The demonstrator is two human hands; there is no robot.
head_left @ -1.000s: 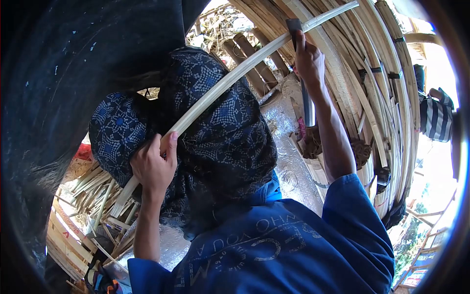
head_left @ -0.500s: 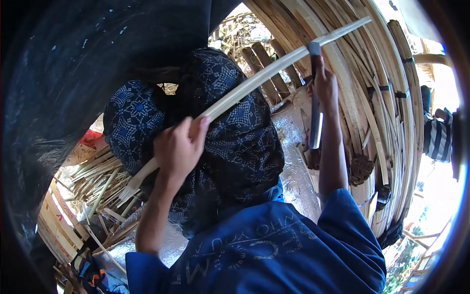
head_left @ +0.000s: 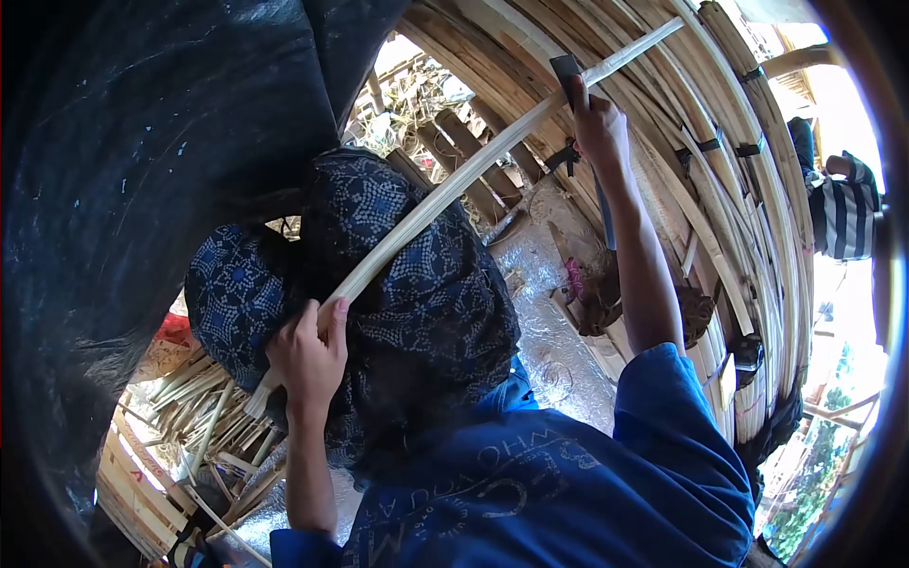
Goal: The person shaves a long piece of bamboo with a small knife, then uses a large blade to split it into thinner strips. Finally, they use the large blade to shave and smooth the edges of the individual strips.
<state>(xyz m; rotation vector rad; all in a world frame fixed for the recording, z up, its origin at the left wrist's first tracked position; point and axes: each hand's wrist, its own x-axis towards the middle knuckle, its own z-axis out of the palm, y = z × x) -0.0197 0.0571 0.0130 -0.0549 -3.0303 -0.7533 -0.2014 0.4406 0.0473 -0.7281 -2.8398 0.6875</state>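
Note:
A long pale bamboo strip [head_left: 445, 194] runs diagonally across my lap, over dark blue patterned cloth [head_left: 417, 275]. My left hand [head_left: 311, 358] is closed around the strip near its lower end, thumb lying along it. Up near the far end, my right hand [head_left: 600, 128] grips a knife [head_left: 565, 72]. The knife's dark upper part sits against the strip, and its long lower part passes behind my wrist and forearm. The fingers of my right hand are partly hidden.
Long stacked strips [head_left: 757, 246] bound with dark bands curve along the right. Brown tubes [head_left: 464, 156] lie ahead, and a pile of thin sticks [head_left: 213, 407] is at lower left. Dark sheeting [head_left: 142, 189] hangs on the left. Silvery floor covering [head_left: 544, 312] shows beneath.
My left hand has shifted down and left, closer to the strip's lower end. My right hand and the knife have moved up and left in view. The camera view has shifted too.

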